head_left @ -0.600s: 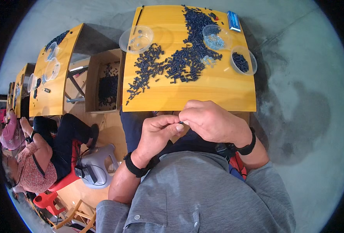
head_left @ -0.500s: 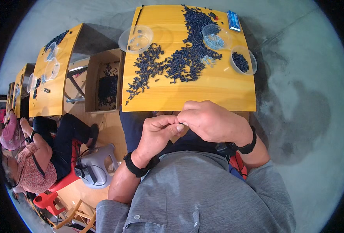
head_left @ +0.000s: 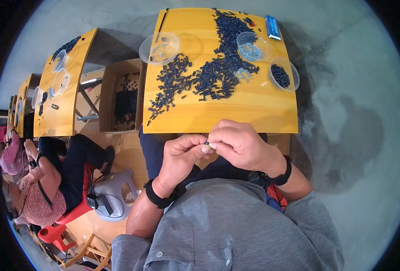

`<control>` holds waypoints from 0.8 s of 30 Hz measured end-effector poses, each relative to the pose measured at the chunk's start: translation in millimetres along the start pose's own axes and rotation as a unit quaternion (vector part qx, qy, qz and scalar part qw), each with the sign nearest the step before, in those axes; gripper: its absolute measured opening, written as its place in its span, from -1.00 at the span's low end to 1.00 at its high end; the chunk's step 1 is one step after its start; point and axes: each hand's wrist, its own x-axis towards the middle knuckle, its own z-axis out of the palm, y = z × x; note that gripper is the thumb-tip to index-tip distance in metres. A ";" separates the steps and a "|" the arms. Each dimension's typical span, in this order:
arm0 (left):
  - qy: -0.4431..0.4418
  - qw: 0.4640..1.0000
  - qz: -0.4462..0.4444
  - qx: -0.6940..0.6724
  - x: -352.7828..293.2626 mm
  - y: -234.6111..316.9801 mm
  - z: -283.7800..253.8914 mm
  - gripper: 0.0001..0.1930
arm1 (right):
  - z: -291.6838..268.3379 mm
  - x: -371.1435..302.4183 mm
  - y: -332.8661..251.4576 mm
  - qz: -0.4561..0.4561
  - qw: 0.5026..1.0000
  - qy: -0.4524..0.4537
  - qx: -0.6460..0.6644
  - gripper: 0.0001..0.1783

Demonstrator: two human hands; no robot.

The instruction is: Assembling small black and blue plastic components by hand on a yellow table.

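Observation:
My left hand (head_left: 180,156) and my right hand (head_left: 236,142) meet fingertip to fingertip just off the table's near edge, above my lap. Between them sits a small dark piece (head_left: 207,142), mostly covered by the fingers. The left thumb and forefinger pinch it, and the right fingertips close on it from the other side. Many small black cylindrical pieces (head_left: 215,74) lie heaped over the yellow table (head_left: 236,110). Some tiny clear bits (head_left: 243,74) are scattered at the heap's right side.
A clear bowl with pale small parts (head_left: 252,51) stands among the heap. Another bowl (head_left: 294,77) at the right edge holds black pieces; a third (head_left: 163,49) is at the left. A blue box (head_left: 272,27) lies far right. Left are a cardboard box (head_left: 104,122) and a seated person (head_left: 46,194).
My right hand has turned slightly and its fingers have shifted, so more of the small dark piece shows. The left hand has barely moved.

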 end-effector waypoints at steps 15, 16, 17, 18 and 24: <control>-0.035 0.998 -0.032 -0.032 -0.2 5.3 0.2 -0.90 | 4.1 -8.2 0.2 -0.016 0.999 0.030 0.005 -0.88; -0.036 0.998 -0.032 -0.033 -0.2 5.8 0.6 -0.90 | 4.1 -8.0 -1.1 -0.016 0.999 0.030 0.005 -0.88; -0.034 0.999 -0.028 -0.032 -0.8 6.2 0.9 -0.90 | 4.9 -8.0 -3.3 -0.015 0.999 0.041 0.001 -0.88; -0.033 0.999 -0.023 -0.030 -1.0 6.8 1.3 -0.90 | 5.8 -8.3 -4.8 -0.015 0.999 0.052 -0.004 -0.88; -0.026 0.998 -0.018 -0.050 -3.0 6.9 1.7 -0.91 | 24.4 -16.7 -7.5 -0.005 0.992 0.126 0.006 -0.87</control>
